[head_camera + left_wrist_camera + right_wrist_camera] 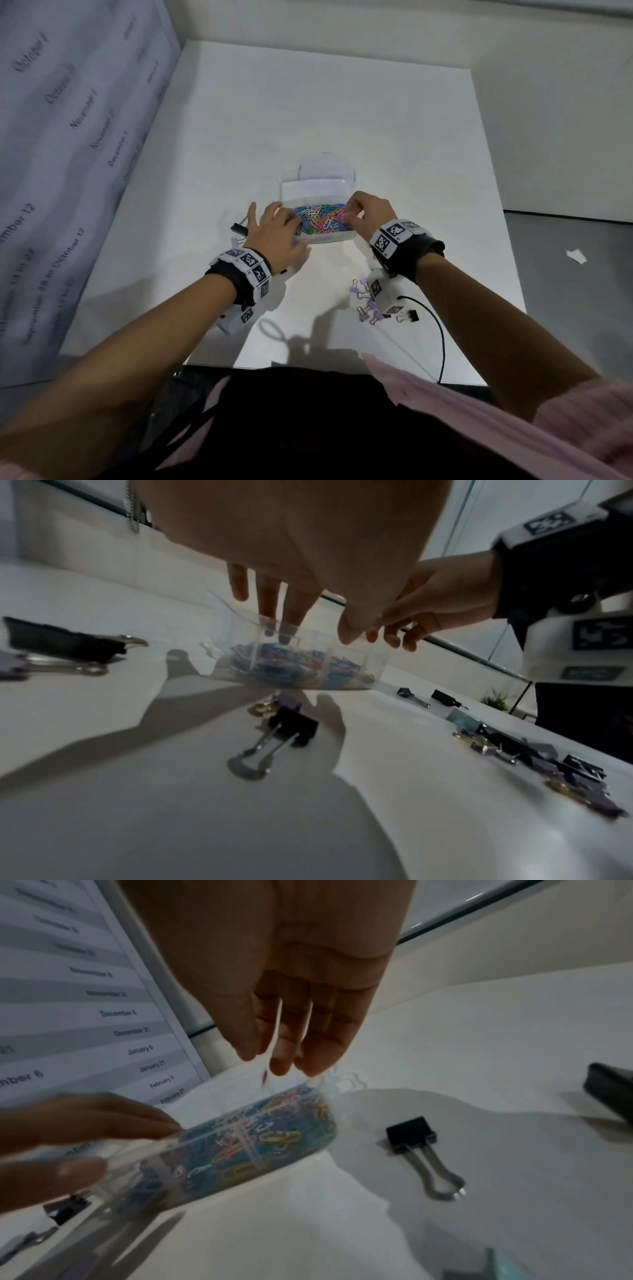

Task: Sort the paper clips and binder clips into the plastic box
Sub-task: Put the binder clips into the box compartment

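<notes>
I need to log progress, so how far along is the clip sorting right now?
Done: coloured paper clips fill the near compartment of the plastic box. In hand: the left hand rests at the box's left end; the right hand hangs over the clips, what it holds unclear. Left: the far compartment looks empty, and purple binder clips and a black binder clip lie on the table.

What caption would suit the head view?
Both hands, left and right, over a clear box of paper clips.
</notes>
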A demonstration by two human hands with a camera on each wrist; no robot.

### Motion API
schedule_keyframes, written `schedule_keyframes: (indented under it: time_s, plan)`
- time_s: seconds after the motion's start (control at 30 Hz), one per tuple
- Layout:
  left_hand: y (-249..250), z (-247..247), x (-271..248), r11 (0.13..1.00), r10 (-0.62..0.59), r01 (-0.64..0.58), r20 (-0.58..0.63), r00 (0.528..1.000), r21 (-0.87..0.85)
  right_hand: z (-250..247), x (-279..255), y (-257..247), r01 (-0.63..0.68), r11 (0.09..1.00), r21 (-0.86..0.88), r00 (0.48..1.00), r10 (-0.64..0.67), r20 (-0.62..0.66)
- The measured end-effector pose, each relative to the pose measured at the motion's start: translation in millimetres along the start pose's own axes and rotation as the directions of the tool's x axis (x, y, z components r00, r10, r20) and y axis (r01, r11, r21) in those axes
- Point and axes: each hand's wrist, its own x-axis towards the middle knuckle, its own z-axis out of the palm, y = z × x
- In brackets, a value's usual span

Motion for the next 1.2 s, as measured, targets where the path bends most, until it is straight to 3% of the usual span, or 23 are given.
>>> schedule_keyframes:
  time_s: [0.1,0.2,0.3,0.43,0.63,1.03,1.2]
  plan:
    - [-10,-3,-8,0.996,-0.059,0.052,-0.099,0.993,-0.072,1,1,8,0.008,0.997,-0.073,0.999,-0.011,-0.039]
    - [-29,-4,-14,0.959,-0.241,0.207,-0.171,0.955,-0.192,-5,-4,30,-0.092,0.988,-0.123,0.993,0.082,-0.083]
    - [-49,-2,-19,0.906,-0.383,0.359,-0.078,0.920,-0.223,-12,-14,55,-0.190,0.965,-0.183,0.975,0.163,-0.155]
    - [-67,1,-28,0.846,-0.458,0.471,0.112,0.882,-0.249,-24,-35,82,-0.279,0.927,-0.249,0.958,0.251,-0.140]
    - [-64,4,-32,0.798,-0.414,0.447,0.171,0.894,-0.405,-22,-55,91,-0.171,0.941,-0.292,0.969,0.214,0.123]
    - [-6,7,-43,0.795,-0.163,0.296,0.284,0.945,-0.529,46,-63,23,0.036,0.989,-0.145,0.972,-0.001,0.235]
    - [-26,0,-56,0.790,-0.220,0.313,0.234,0.947,-0.527,33,-58,24,0.057,0.989,-0.138,0.961,-0.016,0.277]
